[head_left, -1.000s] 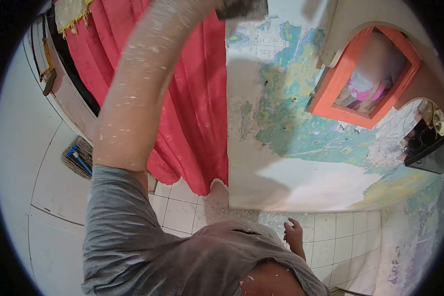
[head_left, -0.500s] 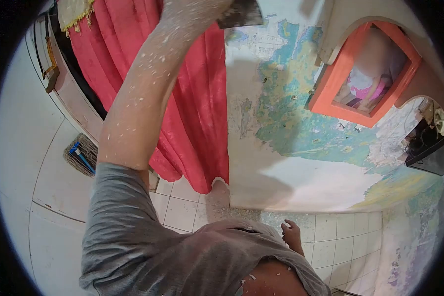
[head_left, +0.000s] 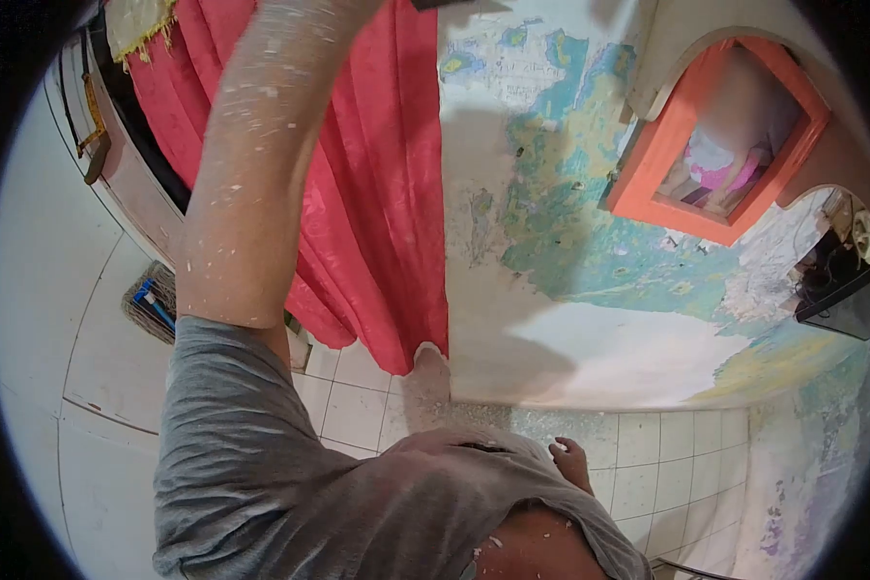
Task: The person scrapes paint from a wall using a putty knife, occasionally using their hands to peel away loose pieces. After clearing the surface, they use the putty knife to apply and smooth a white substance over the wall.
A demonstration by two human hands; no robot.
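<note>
Peeling painted wall (head_left: 590, 242), red curtain (head_left: 377, 193) at left, white tiled floor (head_left: 358, 416) below. My left arm (head_left: 251, 164) has swung higher: the hand and most of the scraper (head_left: 445, 4) it held are now past the top edge, so grip can't be told. Scraping has moved up the wall. Right hand out of view. No readable writing.

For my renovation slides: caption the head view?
Dust-speckled left arm raised beside red curtain, against a peeling wall.
</note>
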